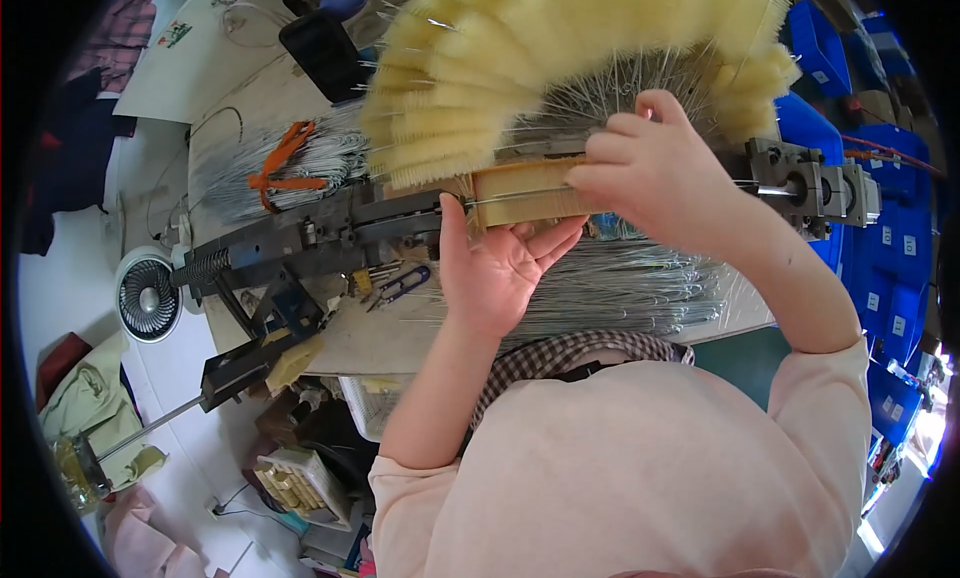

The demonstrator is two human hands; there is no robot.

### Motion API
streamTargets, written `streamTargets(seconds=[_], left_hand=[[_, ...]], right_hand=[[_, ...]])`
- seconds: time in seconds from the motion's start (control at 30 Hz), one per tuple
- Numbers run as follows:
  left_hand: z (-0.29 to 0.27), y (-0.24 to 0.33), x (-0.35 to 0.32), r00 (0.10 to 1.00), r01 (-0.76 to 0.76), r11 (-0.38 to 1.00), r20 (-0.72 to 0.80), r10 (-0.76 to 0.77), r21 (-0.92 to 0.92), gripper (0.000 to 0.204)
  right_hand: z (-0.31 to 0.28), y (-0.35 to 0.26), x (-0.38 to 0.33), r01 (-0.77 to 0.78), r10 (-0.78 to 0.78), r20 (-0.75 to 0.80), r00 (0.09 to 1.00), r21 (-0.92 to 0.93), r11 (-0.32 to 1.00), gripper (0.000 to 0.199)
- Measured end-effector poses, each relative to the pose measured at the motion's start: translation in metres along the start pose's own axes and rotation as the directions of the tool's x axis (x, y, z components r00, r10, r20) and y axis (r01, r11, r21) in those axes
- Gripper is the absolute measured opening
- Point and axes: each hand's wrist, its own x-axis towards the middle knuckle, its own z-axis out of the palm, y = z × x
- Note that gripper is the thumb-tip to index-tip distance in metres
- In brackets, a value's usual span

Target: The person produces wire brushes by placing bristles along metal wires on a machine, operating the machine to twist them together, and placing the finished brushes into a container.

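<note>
A flat layer of yellowish bristles [520, 206] lies along a thin metal wire [545, 191] on a dark bench-mounted machine [385, 218]. My left hand [495, 273] is palm up just below this layer, its fingers spread and their tips tucked under the bristles. Its thumb stands up at the layer's left end, beside the machine's holder. Over the right end, my right hand [650, 173] is closed, thumb and fingers drawn together at the wire and bristles. What it pinches is hidden. Behind both hands, yellow brushes with wire stems [560, 38] fan out in a large arc.
Loose metal wires [630, 288] are piled near my body. Another wire bundle [340, 158] with an orange tie [285, 168] lies back left. Blue-handled snips [400, 286] rest by the machine. A chuck [800, 188] is at right, blue bins [880, 238] beyond, a fan [148, 295] at left.
</note>
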Motion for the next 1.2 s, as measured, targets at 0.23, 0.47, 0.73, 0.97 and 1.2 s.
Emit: streamTargets(seconds=[0.23,0.47,0.73,0.97,1.2], left_hand=[[-0.004,-0.002,-0.001,1.000,-0.003,0.997,-0.003,0.003,-0.081,0.087],[0.005,0.000,0.000,1.000,-0.001,1.000,-0.026,0.002,0.032,0.084],[0.005,0.001,-0.002,0.997,0.008,0.998,-0.076,-0.003,0.066,0.090],[0.003,-0.002,-0.001,0.995,-0.029,0.999,-0.092,0.032,0.035,0.086],[0.007,-0.003,-0.001,0.991,-0.025,1.000,-0.134,0.024,-0.012,0.085]], right_hand=[[0.013,-0.016,-0.002,0.091,-0.087,-0.072,0.994,0.046,0.995,0.016],[0.008,0.006,0.001,0.019,-0.011,-0.048,0.999,0.173,0.985,0.021],[-0.005,0.017,-0.023,-0.027,0.042,-0.085,0.995,0.171,0.985,0.020],[-0.009,0.021,-0.039,-0.017,0.044,-0.156,0.987,0.168,0.986,0.022],[-0.002,0.023,-0.047,-0.026,0.069,-0.143,0.987,0.279,0.960,0.022]])
